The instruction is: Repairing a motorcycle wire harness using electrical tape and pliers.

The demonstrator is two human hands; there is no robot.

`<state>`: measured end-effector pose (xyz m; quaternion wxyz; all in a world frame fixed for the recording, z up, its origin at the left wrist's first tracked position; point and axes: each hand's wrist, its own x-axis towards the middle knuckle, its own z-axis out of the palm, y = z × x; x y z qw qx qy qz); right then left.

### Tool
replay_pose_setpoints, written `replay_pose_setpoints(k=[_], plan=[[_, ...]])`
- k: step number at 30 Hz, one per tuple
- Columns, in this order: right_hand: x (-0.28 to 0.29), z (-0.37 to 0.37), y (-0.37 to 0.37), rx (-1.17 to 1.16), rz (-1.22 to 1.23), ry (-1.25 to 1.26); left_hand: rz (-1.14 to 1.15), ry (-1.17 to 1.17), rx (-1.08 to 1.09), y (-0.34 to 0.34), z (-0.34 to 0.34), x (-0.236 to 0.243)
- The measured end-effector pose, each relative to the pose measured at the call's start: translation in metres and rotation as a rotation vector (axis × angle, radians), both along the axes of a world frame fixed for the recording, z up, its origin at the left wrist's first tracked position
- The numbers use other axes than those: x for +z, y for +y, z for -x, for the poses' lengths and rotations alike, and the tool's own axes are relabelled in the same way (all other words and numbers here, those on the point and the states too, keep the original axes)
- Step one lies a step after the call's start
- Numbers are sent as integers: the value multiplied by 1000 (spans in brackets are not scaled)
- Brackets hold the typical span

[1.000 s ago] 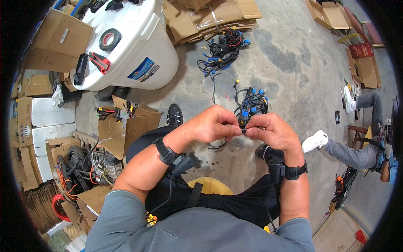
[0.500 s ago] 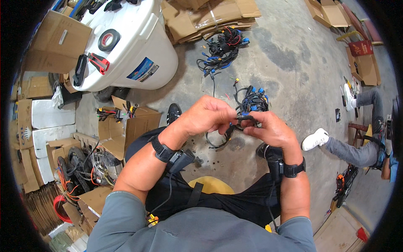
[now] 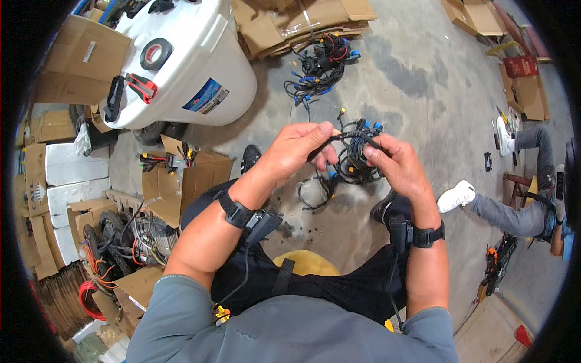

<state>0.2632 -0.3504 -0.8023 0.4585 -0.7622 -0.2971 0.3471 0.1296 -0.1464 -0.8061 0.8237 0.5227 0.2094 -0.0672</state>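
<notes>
In the head view, the fingers of my left hand (image 3: 299,147) and right hand (image 3: 394,166) are pinched on a black cable (image 3: 349,135), raised between them over a tangled cable bundle (image 3: 358,169) on the floor (image 3: 417,115). Pulling unevenly could make it slip from my fingertips; I can't tell whether its tail joins the bundle, but if so, lifting could tighten the tangle.
</notes>
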Motion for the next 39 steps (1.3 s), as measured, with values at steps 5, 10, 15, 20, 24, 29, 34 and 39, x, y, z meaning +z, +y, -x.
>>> replay_pose_setpoints(k=[5,10,15,20,24,29,34,39], plan=[[8,3,9,44,-7,44,-183,-48,-104,0,-4,4],[0,4,10,83,13,87,-289,-18,-133,-4,-8,10],[-3,7,9,113,27,105,-342,-26,-138,-8,-8,8],[-7,10,6,62,-101,-133,-356,-93,17,-11,-11,6],[-14,3,-2,95,130,-328,-348,-27,109,-6,-9,7],[-100,7,-28,231,273,-107,-342,68,154,1,2,7],[-228,41,-70,205,576,97,-311,25,227,13,14,18],[-307,109,-69,-40,562,125,-363,36,280,24,38,28]])
